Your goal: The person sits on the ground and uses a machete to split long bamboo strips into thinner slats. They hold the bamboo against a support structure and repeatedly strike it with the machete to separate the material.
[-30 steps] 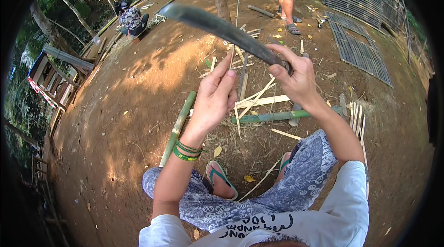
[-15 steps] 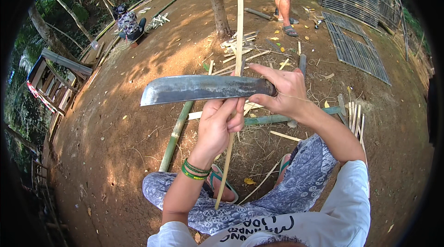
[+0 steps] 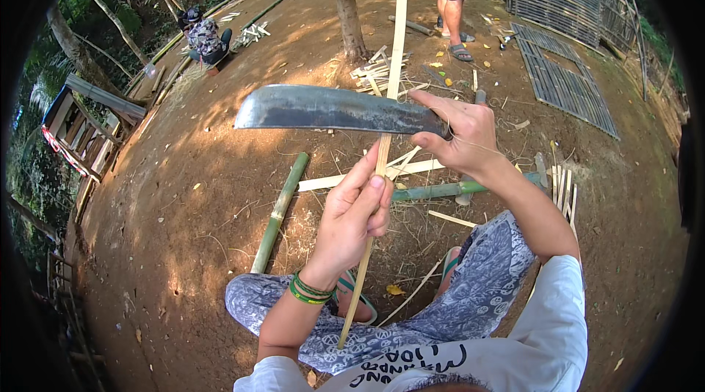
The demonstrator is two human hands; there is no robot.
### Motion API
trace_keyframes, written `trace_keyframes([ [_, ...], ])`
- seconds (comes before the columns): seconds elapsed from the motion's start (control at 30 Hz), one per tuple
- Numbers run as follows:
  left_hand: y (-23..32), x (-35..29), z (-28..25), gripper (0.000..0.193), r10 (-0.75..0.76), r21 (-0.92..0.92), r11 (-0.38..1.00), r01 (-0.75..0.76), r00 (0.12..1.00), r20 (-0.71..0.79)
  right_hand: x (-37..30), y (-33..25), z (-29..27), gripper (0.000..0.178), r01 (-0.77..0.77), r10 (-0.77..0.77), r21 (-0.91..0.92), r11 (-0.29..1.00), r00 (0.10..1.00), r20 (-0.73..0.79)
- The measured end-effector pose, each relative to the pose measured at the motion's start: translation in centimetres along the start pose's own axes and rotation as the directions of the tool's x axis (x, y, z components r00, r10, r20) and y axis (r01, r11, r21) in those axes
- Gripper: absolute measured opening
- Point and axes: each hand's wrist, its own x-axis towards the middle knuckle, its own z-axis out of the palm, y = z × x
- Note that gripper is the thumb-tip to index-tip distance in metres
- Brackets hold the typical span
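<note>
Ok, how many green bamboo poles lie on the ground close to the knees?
2: one pole just beyond the left knee, another pole running behind the right forearm. More could be hidden.

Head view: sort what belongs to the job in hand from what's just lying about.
In the job:
- broad-bladed knife, gripped by the right hand
- long pale strip, pinched in the left hand

Apparently just lying about:
- green bamboo pole beside the left knee
- pile of pale pieces near the tree
- slatted panel
- yellow leaf
</note>
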Motion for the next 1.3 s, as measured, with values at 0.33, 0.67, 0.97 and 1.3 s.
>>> trace_keyframes([
  [0.33, -0.3, -1.2, -0.1, 0.049, -0.017, 0.017, 1.000, 0.017, 0.999, -0.029, 0.4, -0.4, 0.4, 0.064, 0.076, -0.075, 0.040, 0.996, 0.997, -0.036],
  [0.67, -0.3, -5.1, -0.9, 0.052, -0.170, 0.014, 0.985, 0.170, 0.985, 0.014, 0.7, 2.3, -1.3, 0.072, -0.008, 0.015, 0.137, 0.990, 0.999, -0.048],
  [0.97, 0.2, -4.6, -0.9, 0.052, -0.138, -0.029, 0.990, 0.137, 0.990, -0.042, 0.3, -1.0, -0.7, 0.063, 0.117, -0.118, 0.031, 0.993, 0.993, 0.030],
  [1.3, 0.4, -9.1, -2.3, 0.051, -0.222, -0.035, 0.974, 0.224, 0.974, 0.043, 1.3, 2.2, -1.4, 0.061, 0.118, -0.106, 0.079, 0.990, 0.985, -0.138],
])
